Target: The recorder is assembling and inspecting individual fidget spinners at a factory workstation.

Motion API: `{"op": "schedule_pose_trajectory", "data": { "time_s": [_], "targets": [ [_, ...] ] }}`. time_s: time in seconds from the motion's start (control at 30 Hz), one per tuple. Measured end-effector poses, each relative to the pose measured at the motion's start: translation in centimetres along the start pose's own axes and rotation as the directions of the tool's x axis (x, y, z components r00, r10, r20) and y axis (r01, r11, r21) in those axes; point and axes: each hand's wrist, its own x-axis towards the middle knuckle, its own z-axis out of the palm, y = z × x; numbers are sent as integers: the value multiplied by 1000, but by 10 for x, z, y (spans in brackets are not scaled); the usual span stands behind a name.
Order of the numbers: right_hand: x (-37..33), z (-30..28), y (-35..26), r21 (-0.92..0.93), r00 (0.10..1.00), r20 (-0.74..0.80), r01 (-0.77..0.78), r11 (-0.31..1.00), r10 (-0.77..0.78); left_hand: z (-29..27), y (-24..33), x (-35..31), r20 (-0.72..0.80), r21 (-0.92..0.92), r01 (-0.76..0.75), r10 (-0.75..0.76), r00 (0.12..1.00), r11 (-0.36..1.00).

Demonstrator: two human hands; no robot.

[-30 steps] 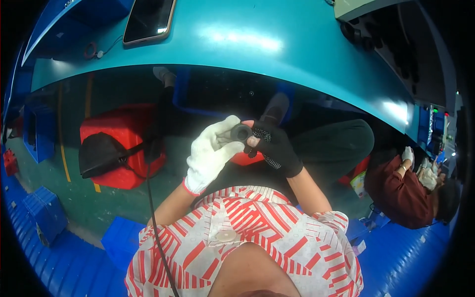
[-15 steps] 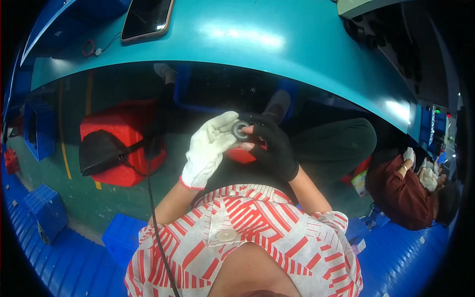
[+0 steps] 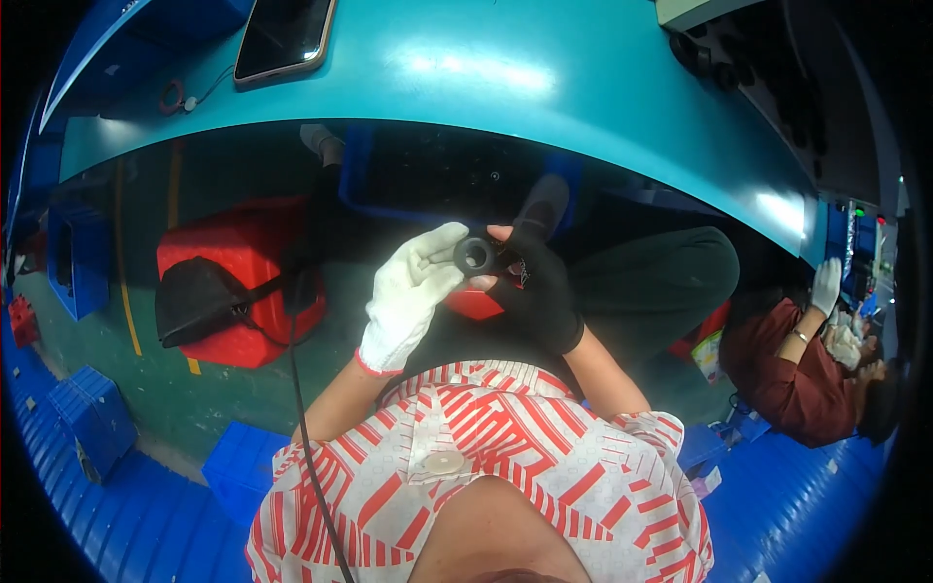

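Note:
A small black ring with a round hole is held up over my lap, its open face turned up toward the head view. My left hand, in a white knit glove with a red cuff, pinches its left edge between fingertips and thumb. My right hand wears a black glove with bare fingertips. Its finger and thumb close around the right side of the same ring. The glove's dark colour hides most of the right fingers.
Ahead is a teal table with a phone and a corded reddish loop. Below it sits a dark-filled blue bin. A black bag rests on a red stool or crate at left. Another person sits at right.
The ring has turned so its hole shows more fully. My right fingers have shifted from its front to its right edge. The other person's gloved hand has risen.

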Motion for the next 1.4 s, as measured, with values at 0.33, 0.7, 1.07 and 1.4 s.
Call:
{"op": "schedule_pose_trajectory", "data": {
  "time_s": [0.33,0.7,1.07,1.4],
  "targets": [
    [7,-8,-8,-26,997,21,-69,997,70,9,20,9,517,807,-589,513,685,-27],
    [86,-90,-75,-201,971,31,238,950,-236,-14,2,9,-5,299,-103,109,994,949],
    [270,-129,-40,-937,778,-64,168,305,-625,-13,7,17,-55,-83,-44,40,998,996],
    [223,-135,-50,-505,976,-174,26,863,-131,-20,6,19,27,-178,39,-35,999,983]
  ]
}}
